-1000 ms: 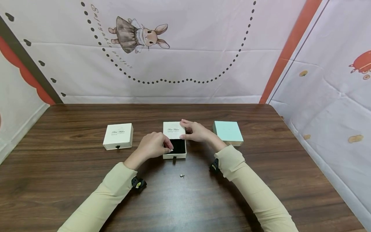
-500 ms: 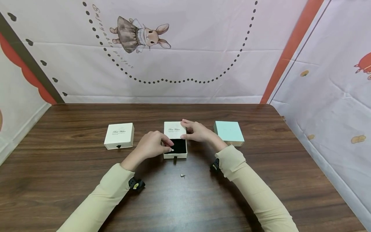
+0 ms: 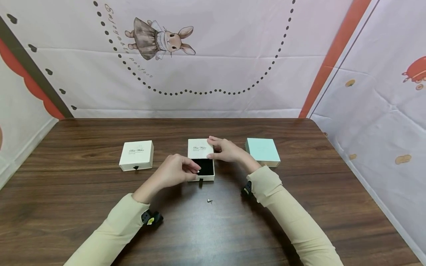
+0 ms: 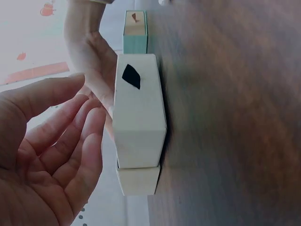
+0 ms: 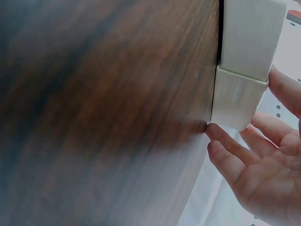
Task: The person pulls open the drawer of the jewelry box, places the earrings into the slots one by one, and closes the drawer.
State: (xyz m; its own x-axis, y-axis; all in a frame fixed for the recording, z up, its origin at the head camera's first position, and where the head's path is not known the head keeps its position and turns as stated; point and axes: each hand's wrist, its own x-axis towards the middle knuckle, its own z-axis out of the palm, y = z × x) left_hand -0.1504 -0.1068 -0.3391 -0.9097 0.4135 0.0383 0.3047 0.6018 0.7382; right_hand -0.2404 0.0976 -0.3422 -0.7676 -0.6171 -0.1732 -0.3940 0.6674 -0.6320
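Note:
In the head view a cream jewelry box stands mid-table, its drawer slid out toward me and lined with black padding. A tiny whitish piece shows against that padding, right at my left fingertips. My left hand hovers over the drawer's left side, thumb and index finger apart; the left wrist view shows the gap between them bare. The right hand holds the box's sleeve at its right side, thumb at the front and fingers at the back. On the table before the drawer lies a small silver earring.
Another cream box, its drawer in, stands to the left. A mint-green box stands to the right, close behind the right wrist. A printed white cloth hangs behind the table's far edge.
My left thumb and index finger have spread apart, and the left wrist has drawn slightly back toward me. The whitish piece stays at its spot over the padding. The right hand keeps still.

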